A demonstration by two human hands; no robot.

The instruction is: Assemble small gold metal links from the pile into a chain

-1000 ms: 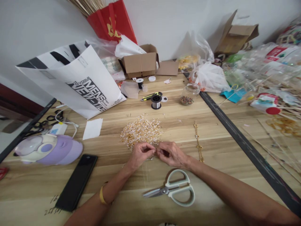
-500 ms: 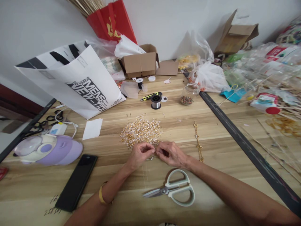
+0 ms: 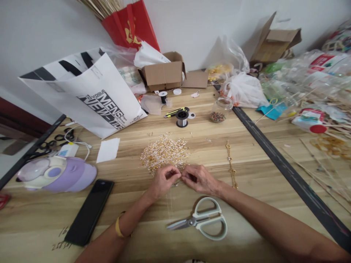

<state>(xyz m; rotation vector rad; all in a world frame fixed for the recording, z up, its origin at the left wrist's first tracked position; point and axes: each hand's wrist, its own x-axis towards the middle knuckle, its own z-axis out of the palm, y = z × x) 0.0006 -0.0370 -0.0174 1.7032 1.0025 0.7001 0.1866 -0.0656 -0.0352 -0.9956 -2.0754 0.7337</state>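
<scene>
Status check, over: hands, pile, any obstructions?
Left hand, right hand: pinching, close together; anything held too small to tell. Pile of gold pieces just beyond. Possible obstruction: scissors, near right hand.

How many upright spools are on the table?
2: the silver-wound spool beyond the gold-and-clear pile, and the dark-wound spool farther back, in front of the open cardboard box. More could be hidden behind the large white bag.

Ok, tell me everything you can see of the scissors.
The scissors have two pale grey-green handle loops, plastic-looking, and short, metallic-looking blades joined at a round pivot. They lie flat on the wooden table, on the near side of the right hand, blades pointing left and looking nearly shut. Neither hand touches them.
</scene>
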